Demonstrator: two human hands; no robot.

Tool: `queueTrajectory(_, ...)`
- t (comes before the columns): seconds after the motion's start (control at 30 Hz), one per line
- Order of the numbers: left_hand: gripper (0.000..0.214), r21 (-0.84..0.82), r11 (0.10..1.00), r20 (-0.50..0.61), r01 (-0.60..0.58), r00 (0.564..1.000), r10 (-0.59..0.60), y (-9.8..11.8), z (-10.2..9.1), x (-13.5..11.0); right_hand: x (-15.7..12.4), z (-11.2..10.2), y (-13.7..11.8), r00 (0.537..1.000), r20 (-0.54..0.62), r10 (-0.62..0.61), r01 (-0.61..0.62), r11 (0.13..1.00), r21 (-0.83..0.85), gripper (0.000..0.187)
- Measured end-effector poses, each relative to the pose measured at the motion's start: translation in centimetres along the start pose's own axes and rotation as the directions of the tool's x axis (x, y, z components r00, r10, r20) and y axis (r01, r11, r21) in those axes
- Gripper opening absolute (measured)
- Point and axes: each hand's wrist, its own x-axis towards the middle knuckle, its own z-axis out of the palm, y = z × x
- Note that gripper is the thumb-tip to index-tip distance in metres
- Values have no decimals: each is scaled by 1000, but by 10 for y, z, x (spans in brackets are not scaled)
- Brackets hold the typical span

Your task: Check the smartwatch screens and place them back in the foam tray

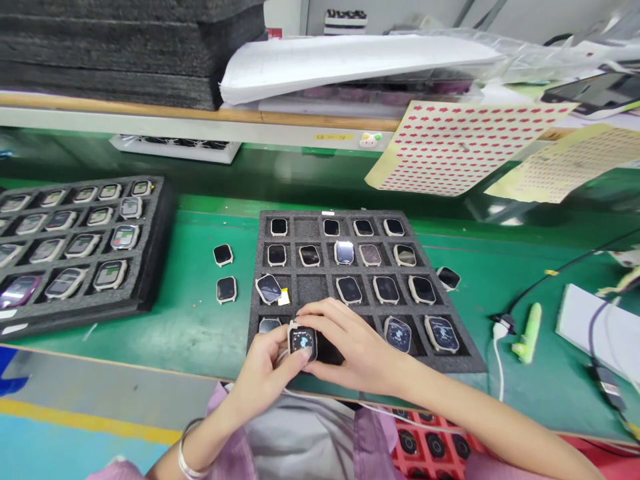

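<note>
Between my two hands is a smartwatch (303, 340) without a strap, its lit screen facing up. My left hand (267, 367) is closed round its left side, the thumb lying on the screen. The fingers of my right hand (345, 343) wrap its top and right edge. A white cable (325, 397) runs from under the hands to the right; whether it touches the watch is hidden. Below the hands lies a black foam tray (307, 287) with several watch cases in its pockets. In one left pocket a tilted watch (269, 289) sits beside a small white-and-yellow piece (284, 297).
At left stands another foam tray (155, 267) of watches. Two loose watches, one here (227, 289), lie between the trays; another (449, 278) is at right. A green pen-like object (528, 333), cables and a white box (595, 327) are farther right. Sticker sheets (450, 150) hang from the shelf.
</note>
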Motion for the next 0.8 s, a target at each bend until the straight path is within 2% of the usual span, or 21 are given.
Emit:
queueTrajectory(0.4, 18, 8, 1000, 25, -14, 1000, 14, 0, 2, -4, -3, -2, -7, 1000, 2, 14, -14, 998, -53, 35)
queueTrajectory(0.67, 21, 127, 992, 50, -24, 999, 18, -4, 1, -3, -7, 1, -8, 999, -52, 0, -2, 999, -46, 35)
queueTrajectory(0.8, 24, 134, 991, 85, -7, 996, -4, -3, 0, -4, -10, 2, -10, 999, -36, 23, -25, 998, -51, 34)
